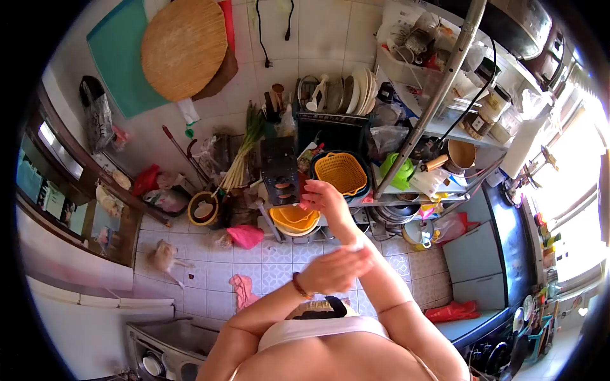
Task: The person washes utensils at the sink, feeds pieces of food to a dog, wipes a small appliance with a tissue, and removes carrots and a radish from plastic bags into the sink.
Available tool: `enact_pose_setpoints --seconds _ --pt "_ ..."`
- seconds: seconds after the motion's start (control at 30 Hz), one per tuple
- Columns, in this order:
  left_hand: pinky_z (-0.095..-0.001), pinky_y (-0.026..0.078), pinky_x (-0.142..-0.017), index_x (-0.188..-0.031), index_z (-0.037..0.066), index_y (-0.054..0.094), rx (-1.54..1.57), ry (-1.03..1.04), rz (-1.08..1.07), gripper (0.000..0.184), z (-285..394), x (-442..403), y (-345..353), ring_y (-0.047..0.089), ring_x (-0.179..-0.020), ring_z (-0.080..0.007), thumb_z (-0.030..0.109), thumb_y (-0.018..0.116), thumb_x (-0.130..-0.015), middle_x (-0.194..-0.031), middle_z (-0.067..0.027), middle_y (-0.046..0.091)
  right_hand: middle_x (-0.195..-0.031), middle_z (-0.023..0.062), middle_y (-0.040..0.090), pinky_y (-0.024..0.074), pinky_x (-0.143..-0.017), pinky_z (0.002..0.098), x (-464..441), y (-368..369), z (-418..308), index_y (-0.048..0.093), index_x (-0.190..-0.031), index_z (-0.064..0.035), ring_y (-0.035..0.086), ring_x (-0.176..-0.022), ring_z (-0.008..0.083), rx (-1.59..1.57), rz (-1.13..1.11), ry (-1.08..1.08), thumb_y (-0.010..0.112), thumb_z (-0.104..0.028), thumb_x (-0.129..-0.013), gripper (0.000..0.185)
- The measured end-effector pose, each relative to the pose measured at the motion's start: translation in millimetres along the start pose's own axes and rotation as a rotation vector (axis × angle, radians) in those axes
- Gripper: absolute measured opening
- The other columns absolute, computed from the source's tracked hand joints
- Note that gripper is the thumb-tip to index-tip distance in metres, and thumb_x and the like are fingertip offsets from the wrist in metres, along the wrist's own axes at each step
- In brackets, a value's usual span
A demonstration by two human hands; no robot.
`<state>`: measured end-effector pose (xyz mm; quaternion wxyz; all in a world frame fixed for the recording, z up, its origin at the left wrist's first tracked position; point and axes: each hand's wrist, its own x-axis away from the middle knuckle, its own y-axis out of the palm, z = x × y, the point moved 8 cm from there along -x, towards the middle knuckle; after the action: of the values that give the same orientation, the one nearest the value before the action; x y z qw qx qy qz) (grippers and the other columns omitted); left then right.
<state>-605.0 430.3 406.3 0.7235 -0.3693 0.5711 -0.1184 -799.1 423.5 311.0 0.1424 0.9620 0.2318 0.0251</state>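
My right hand (325, 198) is stretched forward beside the yellow basket (341, 173), which sits in a dark basin on the rack. Its fingers are slightly bent and apart, with nothing clearly held. My left hand (338, 270), with a dark red bracelet at the wrist, is raised across my right forearm and smeared by motion. Whether it holds anything is hidden by the blur. Just below my right hand, on a lower level, is a yellow container (294, 219). A dark box-like unit (279, 171) stands left of the basket.
Plates (363, 91) stand upright in a rack at the wall. Green onions (244, 152) lean near a bin (204, 209). A metal pole (438, 95) rises at the right before crowded shelves. On the tiled floor are a cat (165, 258) and a pink cloth (244, 291).
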Motion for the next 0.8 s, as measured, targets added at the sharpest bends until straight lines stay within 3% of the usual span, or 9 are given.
enact_pose_setpoints --seconds 0.03,0.1,0.13,0.23,0.33,0.4,0.5,0.7,0.8 --pt "-0.0411 0.014 -0.108 -0.126 0.002 0.044 0.598 -0.481 0.1 0.045 -52 33 10 0.037 -0.126 -0.0215 0.03 0.031 -0.093 -0.132 -0.0085 0.043 -0.128 0.0141 0.044 0.0373 -0.096 0.0383 14 11 -9 0.042 -0.127 -0.0035 0.05 -0.108 0.0251 -0.326 -0.062 0.055 0.042 -0.044 -0.09 0.054" --pt "-0.0383 0.009 -0.109 -0.132 0.003 0.036 0.416 -0.836 0.055 0.054 -98 49 5 0.027 -0.132 -0.0206 0.04 0.024 -0.095 -0.139 -0.0078 0.035 -0.131 0.0133 0.042 0.0325 -0.1 0.0385 56 61 -43 0.036 -0.131 -0.0051 0.044 -0.117 0.0239 -0.743 -0.153 0.129 0.028 -0.056 -0.09 0.066" --pt "-0.0388 0.009 -0.109 -0.134 0.003 0.033 -0.345 -0.635 -0.08 0.056 -100 15 -24 0.023 -0.133 -0.0205 0.041 0.024 -0.094 -0.142 -0.0078 0.031 -0.134 0.0111 0.04 0.0275 -0.103 0.0385 72 66 -30 0.031 -0.135 -0.01 0.035 -0.125 0.025 -0.674 -0.015 0.224 0.029 -0.057 -0.089 0.066" --pt "-0.041 0.014 -0.107 -0.137 0.0 0.024 0.307 -0.575 0.179 0.056 -103 17 -38 0.022 -0.134 -0.0233 0.034 0.032 -0.093 -0.143 -0.0161 0.025 -0.132 0.0143 0.041 0.0281 -0.103 0.0409 74 61 -22 0.032 -0.132 -0.0027 0.039 -0.123 0.0267 -0.692 -0.045 0.146 0.035 -0.045 -0.092 0.059" --pt "-0.0379 0.024 -0.103 -0.133 -0.004 0.027 0.207 -0.871 0.641 0.057 -127 45 -89 0.028 -0.128 -0.0267 0.026 0.048 -0.089 -0.137 -0.0181 0.03 -0.122 0.0176 0.049 0.0351 -0.099 0.0409 78 59 -33 0.036 -0.126 0.0035 0.048 -0.115 0.0278 -0.593 -0.096 0.104 0.04 -0.029 -0.092 0.047" --pt "-0.0316 0.036 -0.096 -0.125 -0.002 0.04 0.724 -1.02 0.453 0.049 -153 63 -46 0.047 -0.112 -0.0197 0.015 0.06 -0.084 -0.123 -0.0142 0.049 -0.117 0.0168 0.052 0.0383 -0.096 0.0394 85 62 -24 0.039 -0.124 0.004 0.051 -0.11 0.0272 -0.466 -0.095 0.179 0.041 -0.029 -0.093 0.046" --pt "-0.0229 0.05 -0.071 -0.096 -0.004 0.061 0.743 -1.098 0.35 0.021 -154 67 -41 0.061 -0.079 -0.0109 0.012 0.063 -0.083 -0.085 -0.0055 0.065 -0.1 0.0088 0.058 0.0439 -0.078 0.028 85 48 -12 0.048 -0.113 0.0016 0.055 -0.089 0.0137 -0.101 0.065 0.138 0.051 -0.025 -0.09 0.035" --pt "-0.0268 0.054 -0.07 -0.099 -0.005 0.056 1.125 -1.266 0.524 0.02 -158 91 -59 0.062 -0.083 -0.0143 0.01 0.057 -0.086 -0.089 -0.01 0.063 -0.073 0.0037 0.062 0.0438 -0.053 0.0203 85 46 -30 0.059 -0.089 0.0009 0.055 -0.059 0.007 0.079 0.303 -0.047 0.063 -0.016 -0.083 0.018" --pt "-0.0271 0.054 -0.065 -0.095 -0.005 0.055 1.055 -1.272 0.599 0.017 -160 106 -79 0.062 -0.081 -0.0154 0.01 0.056 -0.087 -0.088 -0.0093 0.063 -0.074 0.0052 0.062 0.0467 -0.054 0.0214 81 57 -18 0.058 -0.089 0.002 0.058 -0.061 0.0085 0.263 0.142 0.049 0.065 -0.014 -0.082 0.019"
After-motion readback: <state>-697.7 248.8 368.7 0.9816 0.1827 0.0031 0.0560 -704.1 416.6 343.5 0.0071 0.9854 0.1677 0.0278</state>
